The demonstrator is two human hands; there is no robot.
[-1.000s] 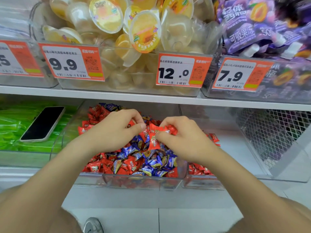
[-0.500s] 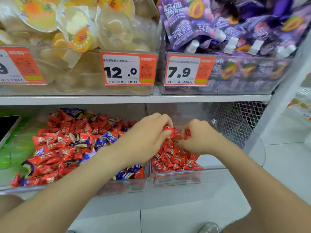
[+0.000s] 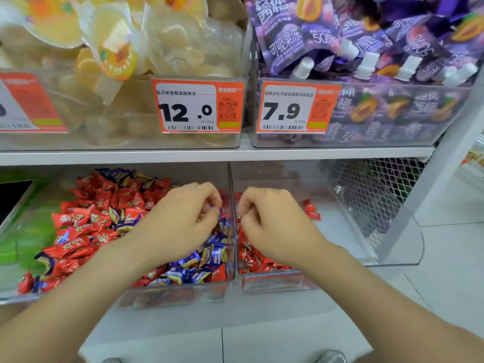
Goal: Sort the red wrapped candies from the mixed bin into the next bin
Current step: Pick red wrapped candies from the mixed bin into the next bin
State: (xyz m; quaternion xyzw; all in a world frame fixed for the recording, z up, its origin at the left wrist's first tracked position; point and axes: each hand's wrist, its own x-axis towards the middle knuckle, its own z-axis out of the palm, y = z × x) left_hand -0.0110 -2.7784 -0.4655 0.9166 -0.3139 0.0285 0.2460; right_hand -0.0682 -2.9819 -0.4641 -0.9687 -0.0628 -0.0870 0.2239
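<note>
So, head view, the only cam. The left hand (image 3: 180,221) sits mid-frame over the right end of the mixed bin (image 3: 170,294), just beside the clear divider. Its fingers are curled, thumb tip close to index tip. A scrap of blue shows at the tips, but can't tell if anything is pinched. The right hand (image 3: 272,224) is right of centre, over the left part of the next bin (image 3: 275,284), fingers curled in too. Can't tell whether it holds a wrapper; the red behind the knuckles may just be the pile.

Change vs half a sec ago: both hands were then together over the next bin w/ red wrappers at the fingertips. Now the left hand is back across the divider and the right hand hasn't left. Reads as a drop just made and the next pick starting.

Task's things: red candies (image 3: 86,221) lie thick across the mixed bin, mid-left of frame, mixed w/ blue candies (image 3: 209,255) heaped at its front right. The sorted pile (image 3: 251,258) lies along the next bin's left wall, w/ one stray red candy (image 3: 311,209) apart, further right. Plenty of red is left, so the sorting is far from done, I'd say.
</note>
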